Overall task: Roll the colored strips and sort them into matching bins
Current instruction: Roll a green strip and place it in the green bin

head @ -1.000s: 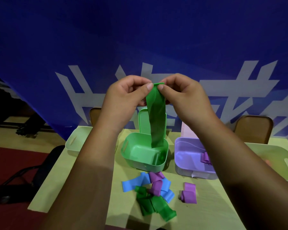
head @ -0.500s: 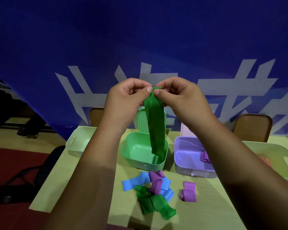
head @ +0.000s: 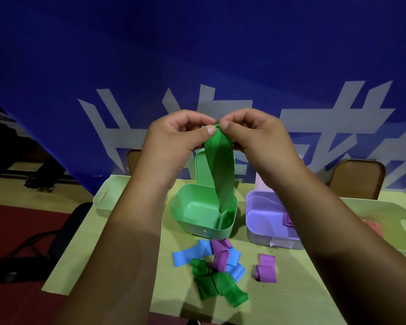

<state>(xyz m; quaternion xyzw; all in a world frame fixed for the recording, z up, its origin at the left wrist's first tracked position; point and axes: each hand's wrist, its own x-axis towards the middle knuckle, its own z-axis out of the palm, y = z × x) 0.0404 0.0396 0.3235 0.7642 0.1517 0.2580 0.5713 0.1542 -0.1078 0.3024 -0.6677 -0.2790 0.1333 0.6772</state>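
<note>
While aloft, strip (head: 221,171) before green bin (head: 195,215).

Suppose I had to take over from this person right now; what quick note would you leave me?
Left hand and right hand: both pinch the top end of a green strip, which hangs mostly unrolled with its tip over the green bin.
Done: the purple bin holds at least one purple strip.
Left: roll this strip, drop it in the green bin, then work through the mixed blue, purple and green pile on the table.
</note>
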